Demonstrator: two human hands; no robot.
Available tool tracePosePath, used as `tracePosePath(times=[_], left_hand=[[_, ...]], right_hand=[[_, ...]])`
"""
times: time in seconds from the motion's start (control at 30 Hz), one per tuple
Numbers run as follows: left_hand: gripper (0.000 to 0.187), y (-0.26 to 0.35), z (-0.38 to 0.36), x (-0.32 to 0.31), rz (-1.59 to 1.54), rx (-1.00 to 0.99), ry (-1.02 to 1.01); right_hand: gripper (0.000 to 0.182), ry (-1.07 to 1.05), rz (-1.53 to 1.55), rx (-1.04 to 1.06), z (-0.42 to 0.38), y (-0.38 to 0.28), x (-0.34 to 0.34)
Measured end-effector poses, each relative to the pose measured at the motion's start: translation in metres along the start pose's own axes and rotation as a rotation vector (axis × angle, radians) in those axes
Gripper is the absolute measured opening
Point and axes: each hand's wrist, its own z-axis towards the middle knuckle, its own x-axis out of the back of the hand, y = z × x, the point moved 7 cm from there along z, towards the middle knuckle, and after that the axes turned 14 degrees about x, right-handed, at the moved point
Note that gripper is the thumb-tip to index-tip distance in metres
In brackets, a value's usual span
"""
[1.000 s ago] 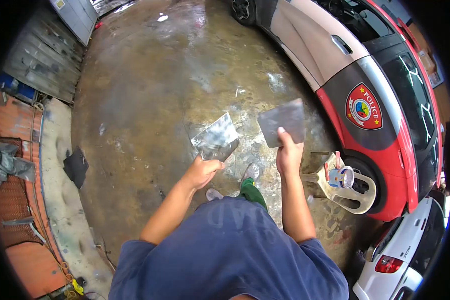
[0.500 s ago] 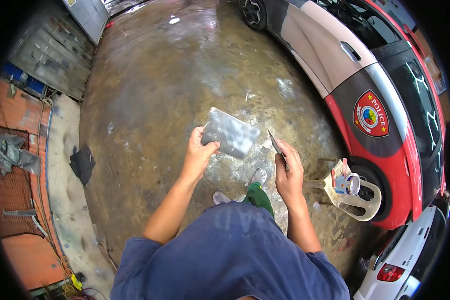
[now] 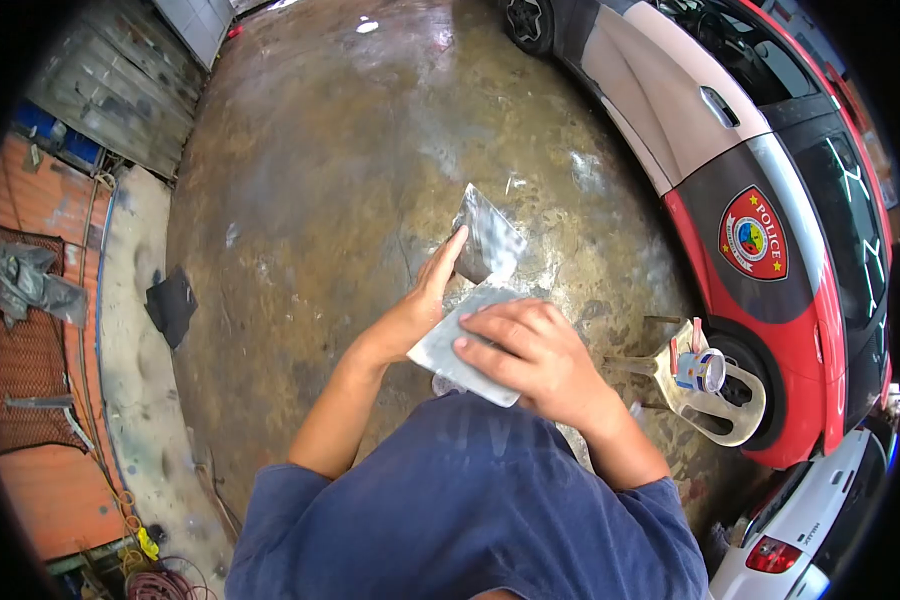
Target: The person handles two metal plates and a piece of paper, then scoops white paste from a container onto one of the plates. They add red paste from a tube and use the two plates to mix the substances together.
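Note:
My left hand (image 3: 410, 315) is closed on a thin, flat grey spreader plate (image 3: 490, 235), which stands tilted away from me with whitish smears on its face. Its fingers point up along the plate's left edge, and the thumb is hidden. A second grey spreader plate (image 3: 440, 350) is in my right hand (image 3: 535, 350), whose fingers lie across its upper face; the thumb is out of sight beneath. This plate's far edge overlaps the lower end of the first one, in front of my chest.
To the right, a pale plastic stool (image 3: 735, 425) carries a tin can (image 3: 705, 370) beside a red and grey car (image 3: 760, 340) with a police badge. A white vehicle (image 3: 805, 525) stands behind it. Dark cloth (image 3: 172, 307) lies at the left wall ledge (image 3: 140, 400).
My right hand has moved left and turned its plate flat, bringing it against the other plate. The left plate has tipped more upright.

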Motion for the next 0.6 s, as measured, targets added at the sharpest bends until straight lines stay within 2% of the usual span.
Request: tracePosePath(times=[0.03,0.13,0.23,0.33,0.43,0.53,0.57,0.6], left_hand=[[0.092,0.015,-0.004,-0.003,0.167,-0.001,0.051],[0.090,0.015,-0.001,-0.002,0.308,-0.098,0.149],[0.104,0.007,0.004,-0.001,0.325,-0.074,0.161],[0.103,0.014,0.001,-0.003,0.325,-0.074,0.165],[0.096,0.027,-0.004,-0.007,0.371,-0.081,0.187],[0.089,0.038,-0.008,-0.009,0.302,0.037,0.171],[0.084,0.035,-0.008,-0.007,0.255,0.020,0.209],[0.079,0.026,-0.006,-0.006,0.210,0.000,0.246]], right_hand=[[0.046,-0.020,0.000,0.011,0.002,-0.006,-0.003],[0.046,-0.039,-0.018,0.006,0.003,-0.015,-0.010],[0.047,-0.015,-0.018,-0.028,0.002,-0.013,-0.014],[0.047,0.006,-0.046,-0.085,-0.001,-0.007,-0.013],[0.043,0.046,-0.117,-0.156,-0.009,0.012,-0.014],[0.042,0.116,-0.158,-0.292,-0.024,0.029,-0.003],[0.052,0.130,-0.164,-0.331,-0.030,0.034,-0.001],[0.052,0.169,-0.147,-0.376,-0.036,0.038,0.002]])
